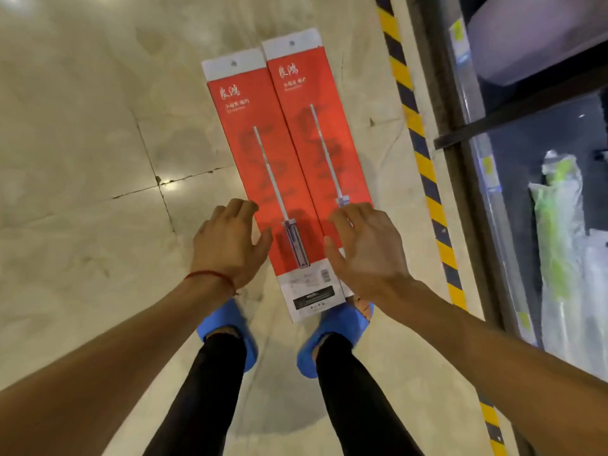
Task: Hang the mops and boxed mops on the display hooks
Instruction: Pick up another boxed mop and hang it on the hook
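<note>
Two long red mop boxes lie flat side by side on the tiled floor in front of my feet. The left box (263, 166) and the right box (316, 126) each have a white tab with a hang hole at the far end. My left hand (230, 241) hovers over the left box's outer edge, fingers spread and holding nothing. Over the near end of the right box, my right hand (362, 248) is likewise spread with nothing in it. Whether either hand touches a box is unclear.
A yellow-and-black hazard stripe (424, 166) runs along the floor at the right. Beyond it stands a dark shelving unit (513, 106) with plastic-wrapped green mops (556, 232) inside. My feet wear blue slippers (332, 327) at the boxes' near ends.
</note>
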### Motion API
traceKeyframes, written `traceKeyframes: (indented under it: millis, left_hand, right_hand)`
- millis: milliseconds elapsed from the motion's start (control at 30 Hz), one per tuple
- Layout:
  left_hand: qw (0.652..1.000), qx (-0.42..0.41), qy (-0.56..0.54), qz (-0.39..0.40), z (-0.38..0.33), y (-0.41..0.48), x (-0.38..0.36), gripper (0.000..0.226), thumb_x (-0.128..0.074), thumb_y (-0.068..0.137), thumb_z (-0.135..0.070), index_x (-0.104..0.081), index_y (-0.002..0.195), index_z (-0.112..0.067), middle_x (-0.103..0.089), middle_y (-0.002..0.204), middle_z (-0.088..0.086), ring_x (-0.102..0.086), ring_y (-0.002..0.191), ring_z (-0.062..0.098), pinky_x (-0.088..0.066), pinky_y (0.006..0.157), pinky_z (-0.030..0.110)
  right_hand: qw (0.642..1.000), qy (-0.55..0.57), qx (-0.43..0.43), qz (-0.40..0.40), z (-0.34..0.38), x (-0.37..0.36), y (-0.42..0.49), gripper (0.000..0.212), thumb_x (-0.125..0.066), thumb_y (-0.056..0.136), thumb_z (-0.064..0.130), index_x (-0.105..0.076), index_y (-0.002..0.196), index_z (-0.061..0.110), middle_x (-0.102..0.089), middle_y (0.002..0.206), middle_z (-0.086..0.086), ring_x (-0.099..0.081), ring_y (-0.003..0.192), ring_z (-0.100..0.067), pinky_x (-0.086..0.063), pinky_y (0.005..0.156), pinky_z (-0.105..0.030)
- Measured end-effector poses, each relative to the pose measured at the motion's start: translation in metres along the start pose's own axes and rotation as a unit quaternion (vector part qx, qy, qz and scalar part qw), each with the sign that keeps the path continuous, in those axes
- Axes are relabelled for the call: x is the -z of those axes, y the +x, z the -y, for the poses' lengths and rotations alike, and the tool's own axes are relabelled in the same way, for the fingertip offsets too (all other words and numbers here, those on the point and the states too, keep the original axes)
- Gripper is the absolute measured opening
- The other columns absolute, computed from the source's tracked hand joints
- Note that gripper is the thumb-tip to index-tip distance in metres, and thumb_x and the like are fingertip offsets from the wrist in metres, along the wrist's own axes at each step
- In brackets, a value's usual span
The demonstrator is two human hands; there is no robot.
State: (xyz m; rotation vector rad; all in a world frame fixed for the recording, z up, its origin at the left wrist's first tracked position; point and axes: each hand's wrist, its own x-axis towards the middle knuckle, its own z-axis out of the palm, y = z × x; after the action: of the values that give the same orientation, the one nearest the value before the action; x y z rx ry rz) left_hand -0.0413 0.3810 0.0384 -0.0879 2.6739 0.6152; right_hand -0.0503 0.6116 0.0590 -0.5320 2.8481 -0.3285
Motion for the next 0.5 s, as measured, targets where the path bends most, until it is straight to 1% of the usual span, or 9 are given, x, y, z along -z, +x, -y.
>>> traceKeyframes:
  millis: [67,133,200,233,267,333,367,400,500]
  left_hand:
    - [0.998,0.049,-0.044,0.012,0.017,0.021,-0.042,0.063,-0.058,0.098,-0.053,-0.046,0.144,-0.012,-0.051,0.145,0.008,-0.054,0.123,0.031,-0.050,0.085,0.043]
    - [0.988,0.104,-0.113,0.014,0.033,0.041,-0.081,0.079,-0.065,0.094,-0.052,-0.034,0.153,-0.008,-0.038,0.156,0.010,-0.046,0.135,0.030,-0.047,0.096,0.041]
    - [0.965,0.167,-0.199,0.021,0.046,0.062,-0.118,0.098,-0.073,0.090,-0.048,-0.020,0.159,-0.004,-0.026,0.164,0.013,-0.035,0.147,0.031,-0.037,0.114,0.038]
    - [0.945,0.206,-0.250,0.032,0.051,0.074,-0.134,0.104,-0.077,0.088,-0.046,-0.016,0.159,-0.002,-0.024,0.165,0.015,-0.032,0.149,0.031,-0.032,0.118,0.038]
    - [0.917,0.247,-0.310,0.045,0.056,0.085,-0.150,0.107,-0.081,0.085,-0.043,-0.016,0.158,-0.002,-0.029,0.163,0.016,-0.035,0.147,0.031,-0.034,0.118,0.038]
    - [0.864,0.302,-0.398,0.064,0.062,0.103,-0.177,0.096,-0.086,0.081,-0.039,-0.028,0.149,-0.005,-0.051,0.143,0.013,-0.053,0.130,0.029,-0.046,0.105,0.037]
    - [0.856,0.308,-0.408,0.071,0.064,0.109,-0.186,0.090,-0.087,0.080,-0.039,-0.033,0.145,-0.008,-0.057,0.133,0.009,-0.059,0.123,0.029,-0.049,0.099,0.037]
    - [0.861,0.302,-0.404,0.069,0.067,0.112,-0.195,0.088,-0.087,0.078,-0.040,-0.036,0.143,-0.011,-0.060,0.129,0.007,-0.062,0.120,0.029,-0.052,0.099,0.039]
    - [0.883,0.273,-0.379,0.045,0.074,0.114,-0.208,0.088,-0.088,0.075,-0.045,-0.043,0.144,-0.014,-0.064,0.133,0.007,-0.064,0.118,0.028,-0.055,0.101,0.044]
  right_hand:
    - [1.000,0.004,-0.023,0.015,-0.009,-0.049,0.012,0.028,-0.061,0.087,0.024,-0.069,0.108,0.007,-0.069,0.101,-0.012,-0.063,0.097,-0.037,-0.053,0.083,-0.045]
    - [0.999,0.008,-0.046,0.028,-0.017,-0.091,0.024,0.033,-0.060,0.088,0.025,-0.069,0.114,0.008,-0.070,0.108,-0.012,-0.064,0.104,-0.037,-0.052,0.088,-0.045]
    - [0.997,0.015,-0.061,0.035,-0.025,-0.126,0.033,0.036,-0.059,0.089,0.025,-0.069,0.120,0.008,-0.070,0.114,-0.011,-0.063,0.109,-0.035,-0.053,0.090,-0.044]
    - [0.997,0.023,-0.068,0.038,-0.029,-0.141,0.037,0.037,-0.059,0.090,0.025,-0.068,0.122,0.008,-0.070,0.117,-0.011,-0.062,0.110,-0.034,-0.053,0.088,-0.043]
    - [0.996,0.032,-0.076,0.043,-0.033,-0.154,0.040,0.039,-0.058,0.091,0.024,-0.067,0.125,0.007,-0.069,0.120,-0.011,-0.061,0.112,-0.034,-0.054,0.086,-0.042]
    - [0.993,0.051,-0.093,0.061,-0.040,-0.175,0.045,0.041,-0.059,0.095,0.022,-0.063,0.134,0.007,-0.066,0.129,-0.011,-0.059,0.118,-0.033,-0.054,0.086,-0.042]
    - [0.991,0.058,-0.100,0.070,-0.043,-0.184,0.046,0.044,-0.059,0.097,0.021,-0.059,0.139,0.007,-0.063,0.134,-0.011,-0.057,0.123,-0.032,-0.054,0.089,-0.042]
    - [0.989,0.066,-0.106,0.079,-0.045,-0.190,0.047,0.047,-0.059,0.099,0.021,-0.055,0.144,0.007,-0.060,0.140,-0.011,-0.054,0.128,-0.030,-0.053,0.094,-0.042]
    - [0.983,0.094,-0.126,0.093,-0.045,-0.204,0.048,0.053,-0.056,0.102,0.021,-0.046,0.152,0.006,-0.050,0.152,-0.010,-0.047,0.138,-0.027,-0.049,0.103,-0.041]
